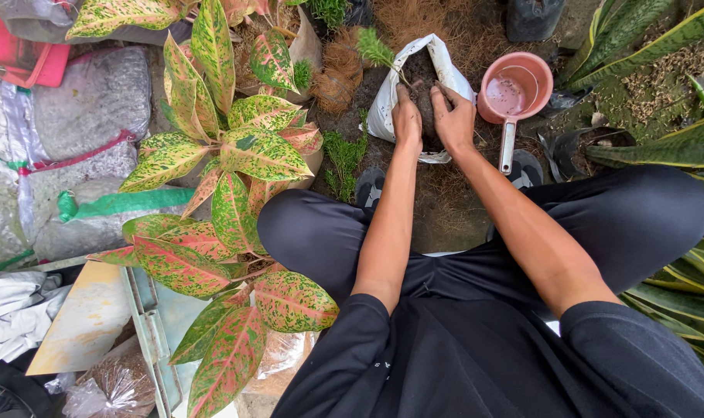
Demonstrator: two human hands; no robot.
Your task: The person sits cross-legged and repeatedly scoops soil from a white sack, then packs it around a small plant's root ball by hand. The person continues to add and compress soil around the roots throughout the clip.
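A white plastic grow bag (384, 108) filled with dark soil stands on the ground between my feet. A small green seedling (377, 49) with feathery leaves rises from its left side. My left hand (406, 120) presses down on the soil at the bag's left. My right hand (454, 120) presses on the soil at the right, fingers curled over a dark clump. Both arms reach forward over my knees in black trousers.
A pink dipper (514, 91) with a long handle lies right of the bag. A large plant with pink and yellow-green leaves (236, 178) fills the left. Filled sacks (89, 101) lie far left. A black pot (580, 151) and long striped leaves (677, 147) sit at right.
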